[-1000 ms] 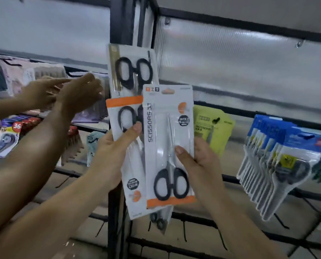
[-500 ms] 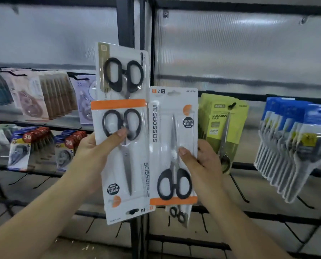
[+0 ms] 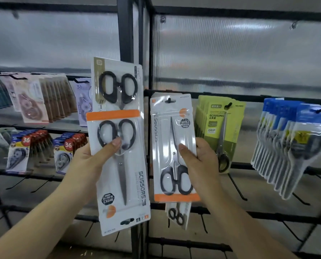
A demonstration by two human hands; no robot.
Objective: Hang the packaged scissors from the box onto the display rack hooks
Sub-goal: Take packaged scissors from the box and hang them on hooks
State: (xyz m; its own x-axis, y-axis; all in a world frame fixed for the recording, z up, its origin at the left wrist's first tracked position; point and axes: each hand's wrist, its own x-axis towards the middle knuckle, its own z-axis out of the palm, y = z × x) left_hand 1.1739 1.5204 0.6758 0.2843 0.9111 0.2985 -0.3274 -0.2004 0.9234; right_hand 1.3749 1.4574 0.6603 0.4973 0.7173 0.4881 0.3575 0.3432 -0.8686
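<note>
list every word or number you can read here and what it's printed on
"SCISSORS", upside down: large scissors pack in left hand
"SCISSORS", sideways: smaller scissors pack in right hand
"SCISSORS", "GRIP": green scissors packs
"36": red-topped correction tape packs, lilac pack
Model numbers, round badges, blue packs: unreadable

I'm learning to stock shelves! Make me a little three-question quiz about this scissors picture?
1. True or false: the left hand holds more than one scissors pack.
2. The white pack in the right hand has its hang hole on:
A. a rack hook
B. nothing
C. the green pack's hook
3. Fill in: right of the white pack hang the ____ scissors packs.

Key:
1. True: an upside-down orange-striped pack lies in front of a gold-edged pack.
2. A
3. green
</note>
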